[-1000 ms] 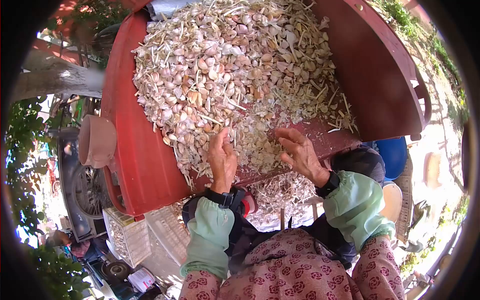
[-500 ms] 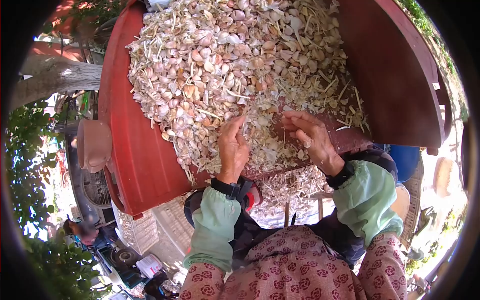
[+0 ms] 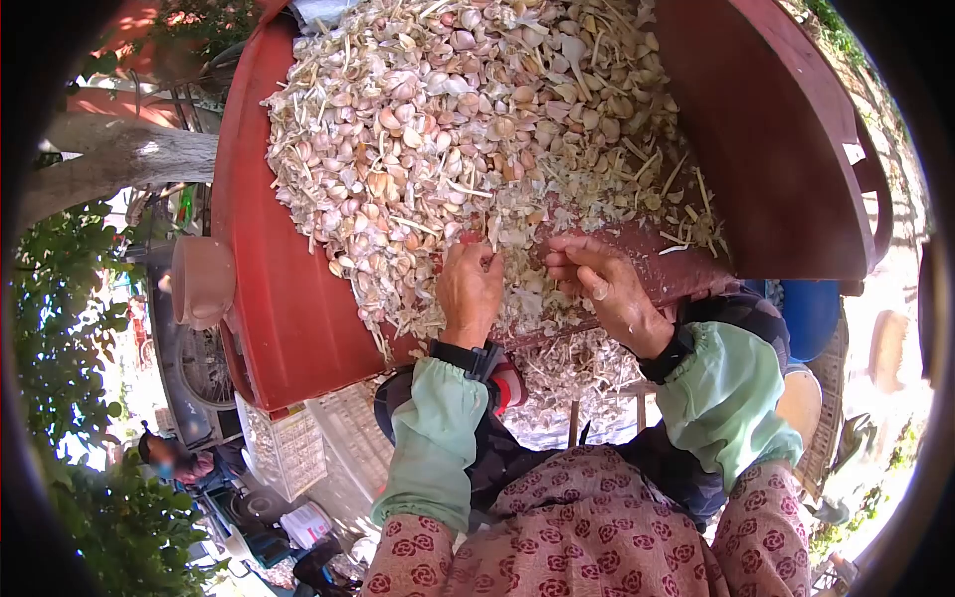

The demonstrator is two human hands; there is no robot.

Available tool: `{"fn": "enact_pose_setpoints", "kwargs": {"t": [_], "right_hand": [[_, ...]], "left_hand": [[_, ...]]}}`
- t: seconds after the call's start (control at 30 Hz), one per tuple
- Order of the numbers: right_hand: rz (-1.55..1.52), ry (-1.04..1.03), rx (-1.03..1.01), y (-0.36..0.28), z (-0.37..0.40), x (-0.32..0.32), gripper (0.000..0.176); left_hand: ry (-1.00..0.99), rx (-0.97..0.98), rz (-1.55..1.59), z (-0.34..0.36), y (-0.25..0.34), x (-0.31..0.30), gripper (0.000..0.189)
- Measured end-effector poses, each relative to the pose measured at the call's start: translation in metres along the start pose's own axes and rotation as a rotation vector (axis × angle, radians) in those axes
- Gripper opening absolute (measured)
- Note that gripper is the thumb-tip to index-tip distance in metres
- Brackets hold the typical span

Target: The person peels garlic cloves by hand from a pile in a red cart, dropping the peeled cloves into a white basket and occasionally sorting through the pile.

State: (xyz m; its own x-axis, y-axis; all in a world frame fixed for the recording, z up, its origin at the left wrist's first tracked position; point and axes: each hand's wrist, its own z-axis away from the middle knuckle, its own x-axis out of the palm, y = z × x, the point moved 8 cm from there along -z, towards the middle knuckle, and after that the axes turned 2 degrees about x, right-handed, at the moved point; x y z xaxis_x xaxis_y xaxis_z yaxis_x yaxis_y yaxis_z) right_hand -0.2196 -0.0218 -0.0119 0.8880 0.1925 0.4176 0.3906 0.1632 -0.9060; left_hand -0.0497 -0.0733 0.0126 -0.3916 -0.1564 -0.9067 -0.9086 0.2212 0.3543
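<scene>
A large heap of garlic cloves (image 3: 398,139), mixed with papery skins and dry stalks, lies in a red plastic tray (image 3: 298,328). My left hand (image 3: 472,294) is over the heap's near edge, its fingers curled into a pinch; a small pale piece shows by the fingertips, too small to name. To its right, my right hand (image 3: 615,297) hovers above loose skins near the tray's front edge. Its fingers are bent and pressed together, the thumb lying beside them, and whatever they hold is hidden. The hands are apart.
More garlic and skins (image 3: 582,378) lie below the tray's near edge. A blue container (image 3: 808,323) stands at the right. White crates (image 3: 288,448) are at the lower left, with a person (image 3: 189,463) beyond. A tree trunk (image 3: 139,159) is at the left.
My left hand's fingers have curled in from a straighter pose. My right hand's fingers have drawn together and moved slightly left. The view has shifted a little.
</scene>
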Motion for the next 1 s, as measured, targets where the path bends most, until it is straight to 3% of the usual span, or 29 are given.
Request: {"fn": "enact_pose_setpoints", "kwargs": {"t": [0.17,0.23,0.27,0.33,0.37,0.43,0.5,0.57,0.63,0.67,0.7,0.77,0.83,1.0], "right_hand": [[-0.372,-0.028,0.07,0.014,0.01,0.007,0.07],[-0.695,-0.067,0.151,0.021,0.01,0.014,0.066],[-0.693,-0.068,0.141,0.022,0.011,0.013,0.066],[-0.769,-0.097,0.17,0.025,0.011,0.011,0.064],[-0.768,-0.098,0.162,0.022,0.009,0.009,0.064],[-0.718,-0.005,0.141,0.018,0.008,-0.002,0.062],[-0.772,0.012,0.077,0.008,0.009,-0.008,0.06],[-0.737,0.063,0.083,0.007,0.005,-0.02,0.06],[-0.707,0.111,0.066,-0.003,0.006,-0.027,0.059],[-0.669,0.154,0.056,-0.008,0.008,-0.031,0.059],[-0.669,0.156,0.056,-0.011,0.009,-0.032,0.059],[-0.588,0.163,-0.043,-0.023,0.01,-0.036,0.058],[-0.56,0.153,-0.047,-0.022,0.012,-0.037,0.059],[-0.459,0.085,-0.031,-0.023,0.012,-0.029,0.07]], "left_hand": [[-0.054,0.002,0.321,0.014,0.036,-0.025,0.012],[-0.091,0.176,0.414,0.017,0.061,-0.027,0.014],[-0.202,0.085,0.473,0.013,0.06,-0.021,0.021],[-0.102,0.152,0.433,-0.001,0.05,-0.013,0.026],[-0.004,0.205,0.392,-0.009,0.044,-0.011,0.031],[-0.012,0.233,0.269,-0.024,0.032,0.006,0.038],[0.045,0.256,-0.035,-0.035,0.03,0.016,0.041],[0.045,0.287,-0.037,-0.032,0.035,0.019,0.035],[-0.145,0.257,0.183,-0.028,0.047,0.023,0.024],[-0.051,0.299,0.214,-0.028,0.051,0.017,0.016],[-0.054,0.299,0.214,-0.031,0.053,0.017,0.016],[-0.021,0.011,0.268,-0.046,0.032,0.015,0.014],[0.01,0.01,0.308,-0.066,0.029,0.02,0.016],[0.023,0.072,0.067,-0.1,0.038,0.04,0.022]]}}
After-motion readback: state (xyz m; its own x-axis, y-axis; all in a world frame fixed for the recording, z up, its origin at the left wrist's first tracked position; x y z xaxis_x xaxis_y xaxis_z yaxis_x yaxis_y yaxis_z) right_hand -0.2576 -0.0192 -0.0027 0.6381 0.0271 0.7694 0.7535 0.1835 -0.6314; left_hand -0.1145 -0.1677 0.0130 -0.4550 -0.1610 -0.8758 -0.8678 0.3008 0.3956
